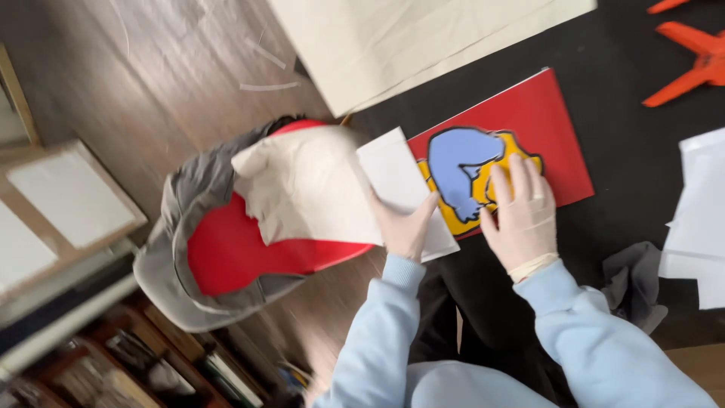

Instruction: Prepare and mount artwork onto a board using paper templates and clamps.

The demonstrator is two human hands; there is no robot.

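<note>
A red rectangular panel (544,121) painted with a blue and yellow figure (462,170) lies on a black table (627,151). My right hand (522,215), in a thin pale glove, rests flat on the yellow part of the figure, fingers spread. My left hand (404,227), also gloved, grips a white sheet (396,181) that covers the panel's left end. A cream backing paper (306,185) curls off to the left of that hand.
A red chair (249,253) draped with a grey garment (170,257) stands left of the table. Large cream paper (393,38) lies at the top, orange clamps (695,60) at the top right, white sheets (698,219) and a grey cloth (630,276) on the right. Framed canvases (60,204) lean at left.
</note>
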